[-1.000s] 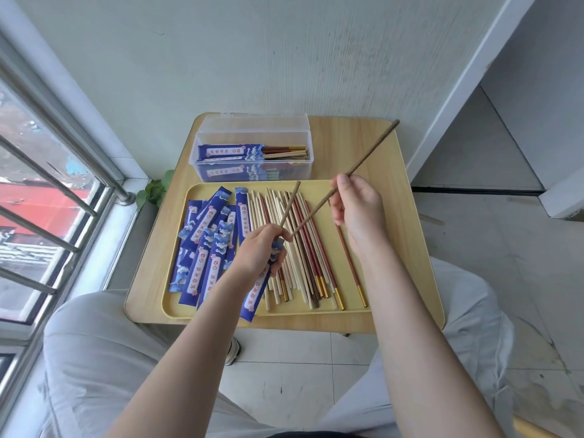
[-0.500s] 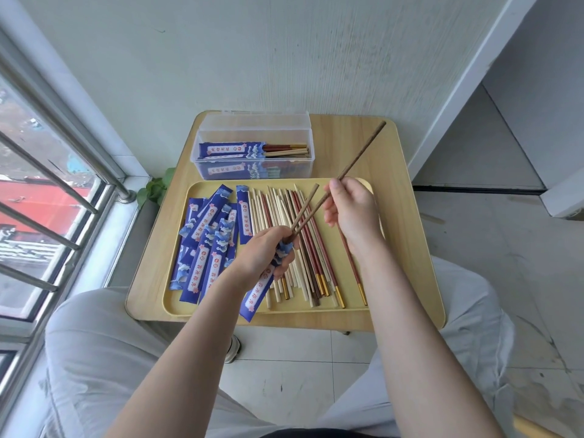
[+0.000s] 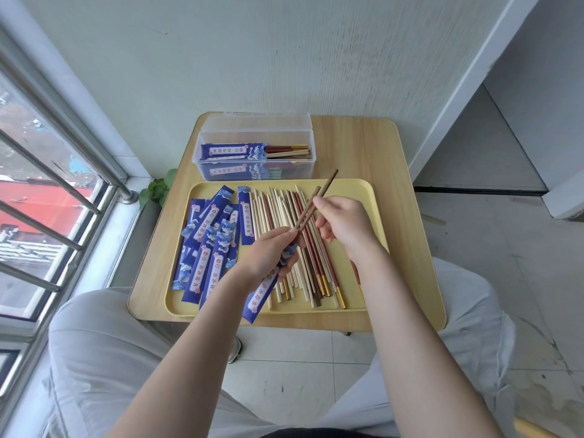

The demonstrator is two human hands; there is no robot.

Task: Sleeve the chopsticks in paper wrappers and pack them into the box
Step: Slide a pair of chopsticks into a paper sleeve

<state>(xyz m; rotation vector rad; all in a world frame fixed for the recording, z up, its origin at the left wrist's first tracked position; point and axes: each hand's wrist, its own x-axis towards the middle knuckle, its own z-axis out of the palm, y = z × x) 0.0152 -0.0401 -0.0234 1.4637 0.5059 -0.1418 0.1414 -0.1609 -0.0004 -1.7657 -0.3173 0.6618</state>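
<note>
My left hand (image 3: 268,254) covers the mouth of the blue wrapper (image 3: 262,295) I grip, so I cannot tell how far the two dark chopsticks (image 3: 311,205) reach inside it. My right hand (image 3: 344,222) hides part of the loose chopsticks (image 3: 297,248) beneath its palm, and my wrist covers most of one red stick. The printing on the wrappers is too small to read. Beyond my fingers, the box's (image 3: 256,147) lower layer shows only dimly through its wall.
</note>
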